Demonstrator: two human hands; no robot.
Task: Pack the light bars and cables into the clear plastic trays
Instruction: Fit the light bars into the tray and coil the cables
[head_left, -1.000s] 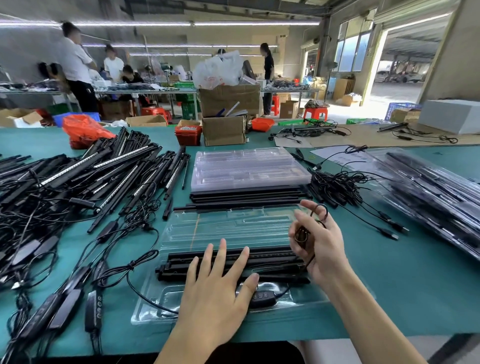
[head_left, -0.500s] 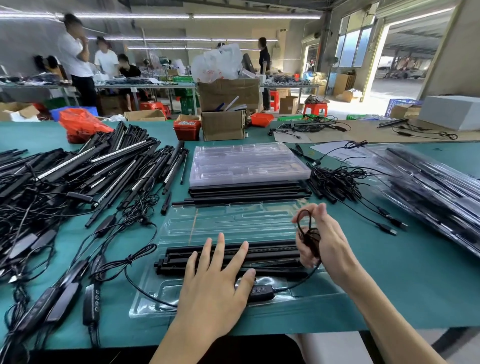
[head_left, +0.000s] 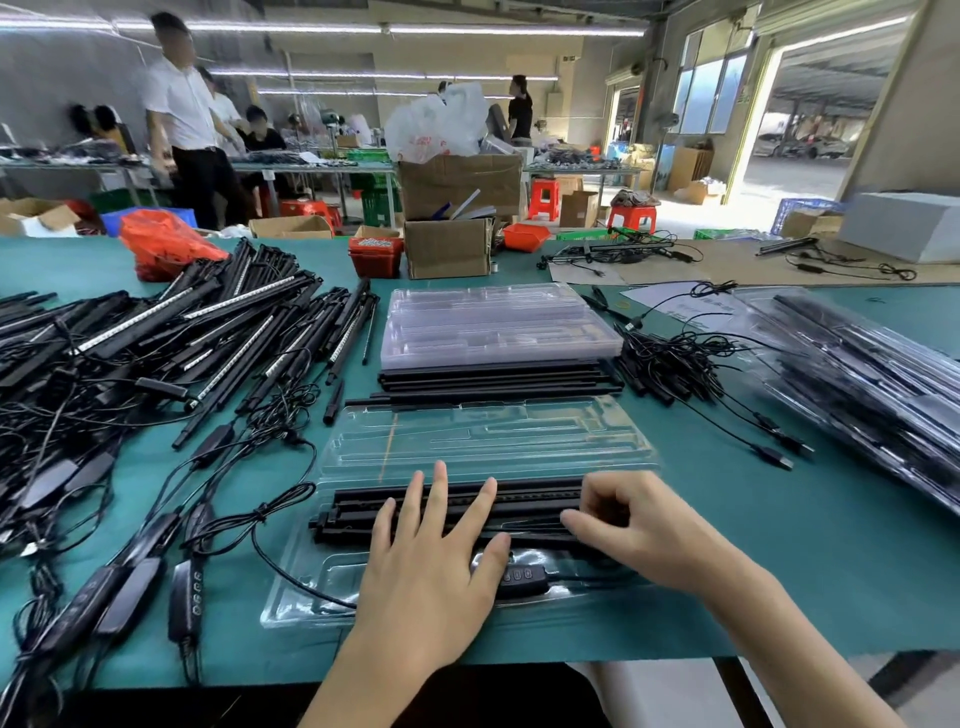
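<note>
Two hands over clear tray (head_left: 332, 577), lower centre. Light bars (head_left: 519, 506) lie left-right. Left hand (head_left: 434, 561) flat, fingers straight, pressing them. Right hand (head_left: 641, 525) curled at bars' right end, nearer cable; contents hidden.

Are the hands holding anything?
The left hand holds nothing; it lies flat on the light bars. The right hand has curled fingers at the bars' right end; what they hold cannot be told.

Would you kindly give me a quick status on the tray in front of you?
Left hand flat on light bars in clear tray. Right hand curled at bars' right end, contents hidden. Controller in tray's near pocket. Nothing blocking.
</note>
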